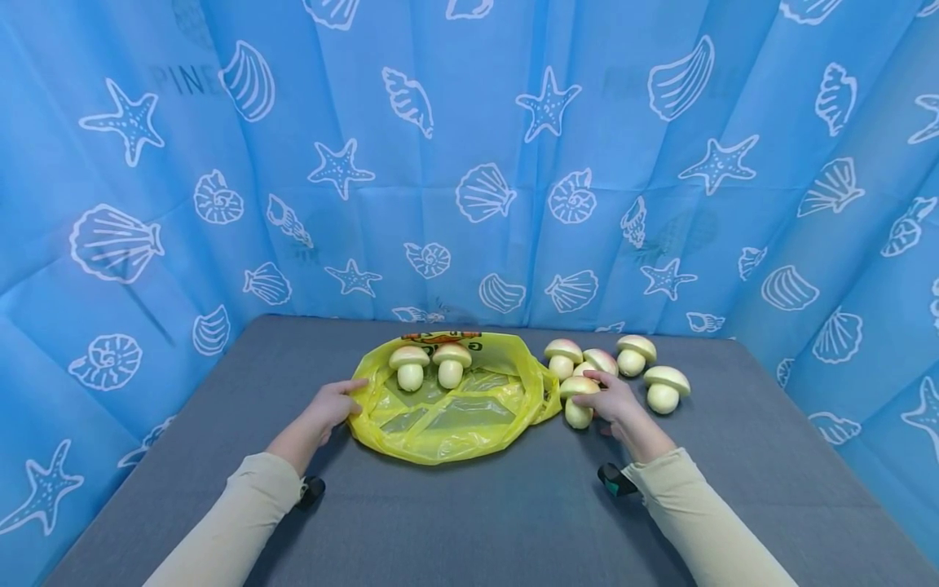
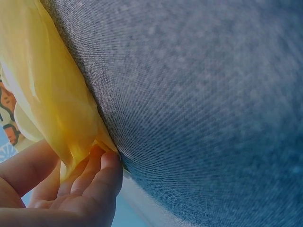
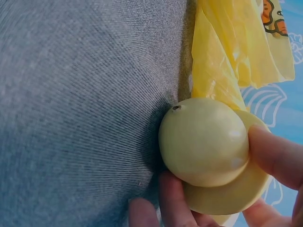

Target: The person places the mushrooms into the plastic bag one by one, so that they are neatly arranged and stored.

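A yellow plastic bag (image 1: 440, 447) lies spread with its mouth wide, and two toy mushrooms (image 1: 451, 365) with pale stems and pinkish-cream caps sit in its far left part. My left hand (image 1: 333, 408) pinches the bag's left rim; in the left wrist view the thin yellow film (image 2: 61, 113) runs between thumb and fingers. At the bag's right end my right hand (image 1: 619, 405) grips another mushroom (image 1: 578, 414), thumb and fingers around its cap. The right wrist view shows this mushroom's rounded stem (image 3: 203, 142) toward the camera, close to the cloth.
Several more mushrooms (image 1: 666, 390) stand or lean together behind and right of my right hand. Grey cloth (image 1: 455, 522) covers the table. A blue curtain (image 1: 469, 163) with white shell and starfish prints hangs along the back and sides.
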The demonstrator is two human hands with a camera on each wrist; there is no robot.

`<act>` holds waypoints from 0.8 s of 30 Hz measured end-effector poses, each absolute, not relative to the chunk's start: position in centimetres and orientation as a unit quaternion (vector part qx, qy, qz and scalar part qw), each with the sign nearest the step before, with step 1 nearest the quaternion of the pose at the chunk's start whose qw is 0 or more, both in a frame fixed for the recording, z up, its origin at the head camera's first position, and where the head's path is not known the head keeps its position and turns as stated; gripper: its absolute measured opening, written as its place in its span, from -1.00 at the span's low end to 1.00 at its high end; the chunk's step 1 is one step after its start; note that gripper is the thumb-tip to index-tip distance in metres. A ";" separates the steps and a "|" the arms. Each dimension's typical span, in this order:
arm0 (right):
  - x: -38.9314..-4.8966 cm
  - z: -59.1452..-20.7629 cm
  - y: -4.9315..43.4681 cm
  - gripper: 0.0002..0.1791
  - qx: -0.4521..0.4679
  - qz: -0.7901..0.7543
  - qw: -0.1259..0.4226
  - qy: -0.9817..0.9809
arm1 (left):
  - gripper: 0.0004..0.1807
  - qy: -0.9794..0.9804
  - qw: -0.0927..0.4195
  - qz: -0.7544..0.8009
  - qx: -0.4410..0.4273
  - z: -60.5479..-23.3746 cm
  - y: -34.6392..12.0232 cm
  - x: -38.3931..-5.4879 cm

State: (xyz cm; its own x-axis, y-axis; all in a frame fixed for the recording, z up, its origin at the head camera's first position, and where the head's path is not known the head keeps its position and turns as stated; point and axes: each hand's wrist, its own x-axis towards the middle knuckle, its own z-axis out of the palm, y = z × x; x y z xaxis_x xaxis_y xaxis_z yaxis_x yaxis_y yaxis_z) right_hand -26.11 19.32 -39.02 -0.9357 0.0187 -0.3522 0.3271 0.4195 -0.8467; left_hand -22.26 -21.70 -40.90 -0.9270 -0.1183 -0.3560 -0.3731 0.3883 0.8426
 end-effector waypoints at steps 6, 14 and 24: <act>-25.8 -38.9 19.5 -0.28 0.110 -0.543 0.141 0.820 | -0.35 0.825 0.119 0.532 -0.150 -40.8 -21.6 -22.2; -25.2 -37.5 19.7 -0.27 0.092 -0.539 0.138 0.826 | -0.36 0.826 0.118 0.532 -0.144 -40.8 -21.6 -22.3; -24.7 -36.1 19.7 -0.26 0.075 -0.576 0.138 0.802 | -0.35 0.826 0.118 0.532 -0.143 -41.0 -21.7 -22.2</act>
State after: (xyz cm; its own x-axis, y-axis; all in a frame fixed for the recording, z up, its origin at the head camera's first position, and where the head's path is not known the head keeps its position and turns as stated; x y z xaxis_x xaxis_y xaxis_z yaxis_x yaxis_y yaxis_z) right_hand -24.73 19.65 -36.07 -0.9510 -0.0388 -0.3067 0.2782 0.3246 -0.9040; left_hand -22.23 -21.68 -40.97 -0.9313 -0.1117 -0.3468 -0.3619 0.3932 0.8453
